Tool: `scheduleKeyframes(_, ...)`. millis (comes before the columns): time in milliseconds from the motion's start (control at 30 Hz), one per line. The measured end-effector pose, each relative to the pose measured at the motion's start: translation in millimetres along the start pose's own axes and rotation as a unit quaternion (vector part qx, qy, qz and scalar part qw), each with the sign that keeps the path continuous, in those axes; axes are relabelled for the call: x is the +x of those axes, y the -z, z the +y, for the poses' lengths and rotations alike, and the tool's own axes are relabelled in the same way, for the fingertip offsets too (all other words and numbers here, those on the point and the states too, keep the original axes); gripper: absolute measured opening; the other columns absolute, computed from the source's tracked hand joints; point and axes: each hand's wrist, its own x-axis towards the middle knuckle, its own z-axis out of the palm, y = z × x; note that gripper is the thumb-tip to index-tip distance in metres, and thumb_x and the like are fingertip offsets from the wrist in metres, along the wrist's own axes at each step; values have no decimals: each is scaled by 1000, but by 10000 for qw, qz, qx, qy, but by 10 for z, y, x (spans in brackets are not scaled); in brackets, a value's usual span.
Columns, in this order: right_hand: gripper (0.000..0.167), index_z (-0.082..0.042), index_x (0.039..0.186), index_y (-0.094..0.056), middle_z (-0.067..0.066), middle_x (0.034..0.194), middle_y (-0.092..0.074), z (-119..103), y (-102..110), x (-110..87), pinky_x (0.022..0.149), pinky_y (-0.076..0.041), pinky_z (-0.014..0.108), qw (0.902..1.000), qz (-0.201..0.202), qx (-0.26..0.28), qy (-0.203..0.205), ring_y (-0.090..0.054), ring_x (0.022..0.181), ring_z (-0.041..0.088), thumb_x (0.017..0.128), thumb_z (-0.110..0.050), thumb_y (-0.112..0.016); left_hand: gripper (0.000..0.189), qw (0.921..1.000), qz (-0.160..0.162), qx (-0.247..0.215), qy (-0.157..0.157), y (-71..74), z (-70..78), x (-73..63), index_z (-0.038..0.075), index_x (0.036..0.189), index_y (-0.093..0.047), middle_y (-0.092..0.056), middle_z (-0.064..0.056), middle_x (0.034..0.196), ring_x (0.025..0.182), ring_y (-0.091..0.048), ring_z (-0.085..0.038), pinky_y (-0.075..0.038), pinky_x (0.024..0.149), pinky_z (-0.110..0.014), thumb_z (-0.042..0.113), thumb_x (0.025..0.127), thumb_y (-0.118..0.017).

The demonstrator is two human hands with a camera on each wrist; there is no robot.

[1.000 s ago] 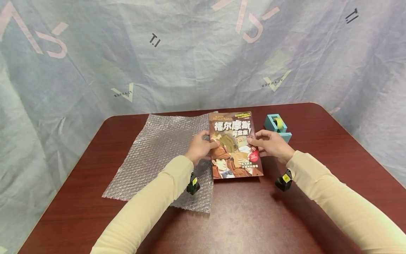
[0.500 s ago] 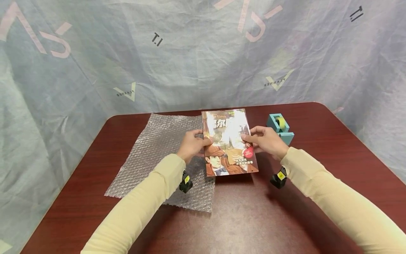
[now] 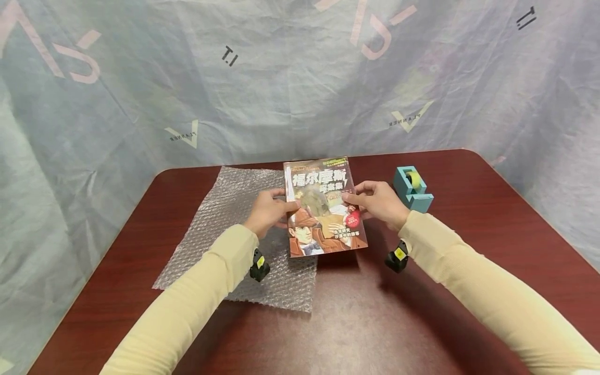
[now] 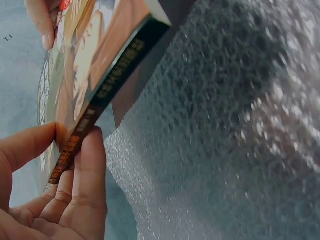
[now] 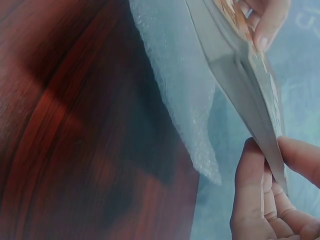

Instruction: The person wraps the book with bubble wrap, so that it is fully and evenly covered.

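Observation:
A paperback book (image 3: 323, 213) with an illustrated cover is held up above the table, its front facing the head camera. My left hand (image 3: 268, 210) pinches its left side, thumb on the cover and fingers behind; the left wrist view shows the dark spine (image 4: 120, 67) between them. On the opposite side my right hand (image 3: 382, 202) pinches the page edge (image 5: 245, 95) in the same way. Beneath and to the left of the book lies a sheet of bubble wrap (image 3: 220, 219), flat on the table and partly covered by the book and left arm in the head view.
At the back right of the dark red wooden table (image 3: 487, 234) stands a light blue tape dispenser (image 3: 417, 202) with a yellow-green roll. A grey printed cloth (image 3: 300, 94) hangs behind the table's far edge.
Both hands have carried the book to the left, so it overlaps more of the bubble wrap in the head view. The bubble wrap and tape dispenser stay where they were.

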Motion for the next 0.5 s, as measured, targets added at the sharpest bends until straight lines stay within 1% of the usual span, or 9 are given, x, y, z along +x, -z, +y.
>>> scheduleKeyframes(67, 34, 4, 116, -60, 5, 95, -73, -28, -29, 14, 75, -59, 33, 10000, 7, -59, -18, -64, 74, 16, 99, -25, -68, 57, 10000, 11, -25, 38, 35, 10, -11, 1, 148, -48, -70, -18, 109, 98, -68, -38, -61, 71, -39, 12, 97, -69)
scheduleKeyframes(133, 36, 4, 119, -60, 9, 102, -73, -55, -63, 36, 78, -58, 34, 9999, 10, -99, -63, -64, 79, 18, 100, -26, -67, 60, 9999, 53, -43, 86, 70, 19, -9, 1, 151, -45, -70, -19, 112, 94, -68, -34, -61, 72, -39, 13, 97, -70)
scheduleKeyframes(300, 42, 5, 133, -56, 20, 124, -64, -131, -165, 78, 92, -55, 42, 9998, -25, -52, -177, -61, 102, 26, 102, -23, -61, 62, 9997, 175, 36, 176, 172, 30, 7, 2, 152, -43, -70, -19, 116, 96, -69, -30, -61, 73, -37, 16, 98, -70)
scheduleKeyframes(367, 44, 6, 137, -53, 22, 128, -62, -160, -206, 85, 95, -53, 45, 9998, -63, -13, -184, -59, 108, 29, 103, -21, -59, 63, 9995, 225, 77, 208, 215, 28, 7, 2, 153, -42, -69, -19, 117, 101, -68, -32, -61, 71, -35, 17, 98, -70)
scheduleKeyframes(400, 44, 6, 138, -52, 22, 130, -61, -170, -225, 91, 96, -53, 45, 9998, -83, 6, -190, -59, 109, 30, 103, -20, -58, 63, 9994, 249, 91, 215, 237, 27, 8, 2, 153, -42, -69, -19, 117, 100, -68, -31, -61, 71, -35, 17, 98, -70)
scheduleKeyframes(500, 45, 7, 139, -51, 23, 131, -61, -203, -284, 103, 96, -53, 44, 9998, -133, 22, -173, -59, 109, 30, 103, -18, -58, 63, 9992, 299, 123, 233, 305, 11, 18, 2, 152, -42, -70, -18, 115, 92, -68, -25, -60, 68, -32, 16, 97, -70)
